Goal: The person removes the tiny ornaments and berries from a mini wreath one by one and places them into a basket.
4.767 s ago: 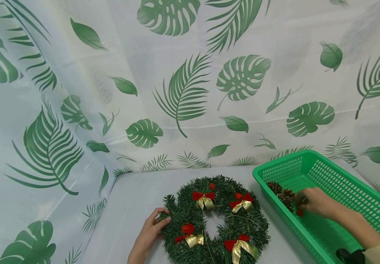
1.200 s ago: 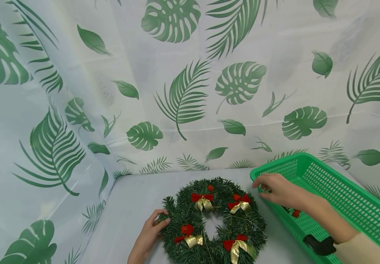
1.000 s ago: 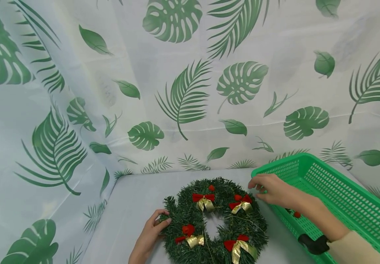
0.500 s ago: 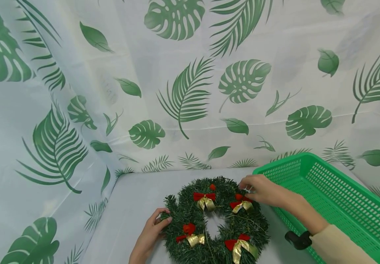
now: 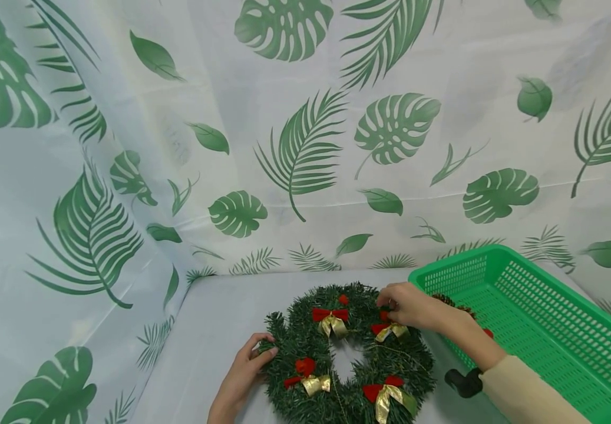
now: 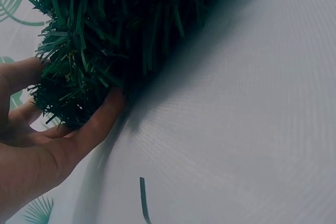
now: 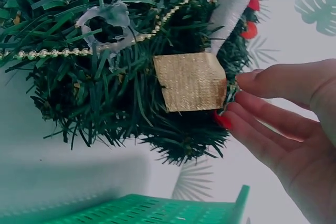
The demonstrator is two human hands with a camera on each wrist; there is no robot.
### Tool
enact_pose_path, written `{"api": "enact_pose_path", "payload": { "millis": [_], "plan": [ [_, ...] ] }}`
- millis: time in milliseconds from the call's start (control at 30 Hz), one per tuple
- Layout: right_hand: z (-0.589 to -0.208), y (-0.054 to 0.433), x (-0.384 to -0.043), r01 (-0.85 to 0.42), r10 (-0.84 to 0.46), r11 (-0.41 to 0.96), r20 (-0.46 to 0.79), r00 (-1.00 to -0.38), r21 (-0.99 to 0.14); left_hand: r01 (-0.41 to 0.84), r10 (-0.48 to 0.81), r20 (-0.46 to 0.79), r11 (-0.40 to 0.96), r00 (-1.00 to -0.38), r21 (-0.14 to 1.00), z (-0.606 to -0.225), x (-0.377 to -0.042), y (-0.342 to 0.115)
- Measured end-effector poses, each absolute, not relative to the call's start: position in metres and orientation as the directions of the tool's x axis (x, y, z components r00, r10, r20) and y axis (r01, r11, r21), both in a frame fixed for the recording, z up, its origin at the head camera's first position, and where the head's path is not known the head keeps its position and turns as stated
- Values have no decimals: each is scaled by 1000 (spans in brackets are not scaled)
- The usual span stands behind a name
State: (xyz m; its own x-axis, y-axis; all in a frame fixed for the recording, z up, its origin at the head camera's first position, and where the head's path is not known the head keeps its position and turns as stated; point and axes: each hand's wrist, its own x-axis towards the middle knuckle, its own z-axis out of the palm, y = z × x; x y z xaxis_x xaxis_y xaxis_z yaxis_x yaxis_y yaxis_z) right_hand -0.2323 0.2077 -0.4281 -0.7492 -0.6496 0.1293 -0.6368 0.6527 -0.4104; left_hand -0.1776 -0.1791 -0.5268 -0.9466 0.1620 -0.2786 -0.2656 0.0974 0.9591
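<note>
A green tinsel wreath [image 5: 408, 377] with red-and-gold bows and a gold bead string lies on the table. My left hand [image 5: 241, 374] grips its left edge, the thumb on the near side and the fingers beyond, as the left wrist view shows. At the wreath's upper right is my right hand [image 5: 411, 306], its fingers bent beside a bow [image 5: 390, 331]. In the right wrist view, the right thumb and fingertips come close together by the gold ribbon [image 7: 190, 82] and a red piece [image 7: 223, 120]; I cannot tell what they hold. A translucent ring-like piece [image 7: 107, 24] sits among the tinsel.
A green perforated basket [image 5: 560, 294] stands right of the wreath, with pine cones [image 5: 443, 299] and a red piece [image 5: 488, 333] partly behind the right forearm. The white table [image 5: 204, 318] meets a leaf-printed curtain [image 5: 326, 176] at the back and left.
My right hand has left the basket's pine cones and moved left to the wreath's upper right bow. Half a second ago a small whitish piece showed at its fingers. The left hand stays put.
</note>
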Motion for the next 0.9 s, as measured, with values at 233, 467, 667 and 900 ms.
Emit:
{"api": "enact_pose_path", "payload": {
  "millis": [233, 467, 667, 900],
  "plan": [
    [-435, 204, -235, -583, -622, 690, 62, -781, -428, -260, 165, -272, 90, -948, 961, -528, -178, -179],
    [-439, 199, -237, -555, -597, 727, 28, -802, -404, -263, 158, -275, 92, -948, 960, -528, -178, -179],
    [-440, 198, -238, -573, -612, 722, 27, -790, -387, -264, 156, -277, 98, -948, 959, -530, -179, -179],
    [-442, 197, -238, -598, -625, 716, 50, -779, -361, -269, 153, -283, 108, -947, 957, -530, -179, -180]
  ]
}}
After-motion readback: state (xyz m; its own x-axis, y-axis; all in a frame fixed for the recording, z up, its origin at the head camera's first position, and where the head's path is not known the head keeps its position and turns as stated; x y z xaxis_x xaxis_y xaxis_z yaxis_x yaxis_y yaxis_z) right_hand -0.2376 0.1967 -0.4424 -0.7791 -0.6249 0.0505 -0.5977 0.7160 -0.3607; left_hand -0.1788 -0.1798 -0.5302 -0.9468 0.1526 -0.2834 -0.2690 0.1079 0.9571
